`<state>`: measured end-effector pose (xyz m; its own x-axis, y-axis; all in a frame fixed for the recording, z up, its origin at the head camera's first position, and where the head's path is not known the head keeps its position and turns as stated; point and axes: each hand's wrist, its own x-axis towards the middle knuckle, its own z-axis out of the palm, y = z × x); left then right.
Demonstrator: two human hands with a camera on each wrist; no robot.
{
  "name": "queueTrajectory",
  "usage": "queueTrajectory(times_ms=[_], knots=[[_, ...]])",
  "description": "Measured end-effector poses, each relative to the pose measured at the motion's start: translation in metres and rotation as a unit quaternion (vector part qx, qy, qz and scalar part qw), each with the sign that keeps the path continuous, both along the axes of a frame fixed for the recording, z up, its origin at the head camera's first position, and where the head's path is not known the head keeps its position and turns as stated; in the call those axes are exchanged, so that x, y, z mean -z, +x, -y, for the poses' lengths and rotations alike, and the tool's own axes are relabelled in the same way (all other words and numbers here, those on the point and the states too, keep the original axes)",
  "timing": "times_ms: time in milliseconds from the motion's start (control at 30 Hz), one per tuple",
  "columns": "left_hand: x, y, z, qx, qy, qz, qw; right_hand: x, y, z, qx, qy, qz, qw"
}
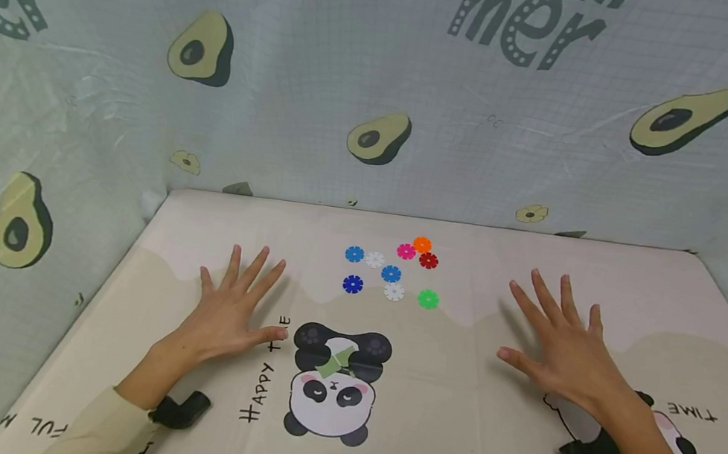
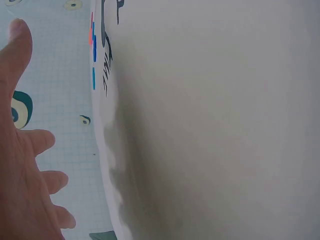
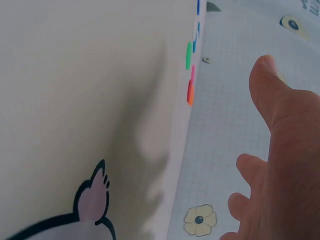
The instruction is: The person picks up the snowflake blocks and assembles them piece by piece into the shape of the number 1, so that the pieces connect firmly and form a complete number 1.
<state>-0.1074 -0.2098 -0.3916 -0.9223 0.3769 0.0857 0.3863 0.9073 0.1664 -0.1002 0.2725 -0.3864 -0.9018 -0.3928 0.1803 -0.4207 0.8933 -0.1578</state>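
Held left hand (image 1: pixel 223 316) and right hand (image 1: pixel 562 351) above the table (image 1: pixel 437 415), with fingers wide and empty, either side of the discs (image 1: pixel 391 273) near its far edge. Seemed poised before any handling; probably called for reaching inward to pinch one.

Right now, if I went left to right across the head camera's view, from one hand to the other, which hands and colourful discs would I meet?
Left hand → dark blue disc → upper white disc → pink disc → green disc → right hand. Discs overlapping these in left-right position are left out.
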Motion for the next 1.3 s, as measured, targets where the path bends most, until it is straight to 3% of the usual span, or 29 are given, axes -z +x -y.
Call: queueTrajectory(times_ms=[333, 633, 933, 1133, 1300], knots=[[-0.002, 0.000, 0.000, 0.005, 0.010, 0.002, 0.9999, 0.000, -0.001, 0.007, -0.006, -0.024, 0.005, 0.9997], [-0.004, -0.008, -0.017, 0.015, 0.033, -0.002, 0.9993, 0.003, -0.003, 0.021, -0.021, -0.052, 0.004, 0.9984], [0.003, -0.020, -0.032, 0.021, 0.076, 0.012, 0.9968, 0.008, -0.009, 0.036, -0.036, -0.078, 0.005, 0.9963], [0.007, -0.024, -0.042, 0.030, 0.082, -0.004, 0.9962, 0.011, -0.013, 0.045, -0.048, -0.087, 0.008, 0.9951], [0.010, -0.029, -0.054, 0.033, 0.134, 0.001, 0.9904, 0.012, -0.017, 0.056, -0.060, -0.088, 0.030, 0.9939]])
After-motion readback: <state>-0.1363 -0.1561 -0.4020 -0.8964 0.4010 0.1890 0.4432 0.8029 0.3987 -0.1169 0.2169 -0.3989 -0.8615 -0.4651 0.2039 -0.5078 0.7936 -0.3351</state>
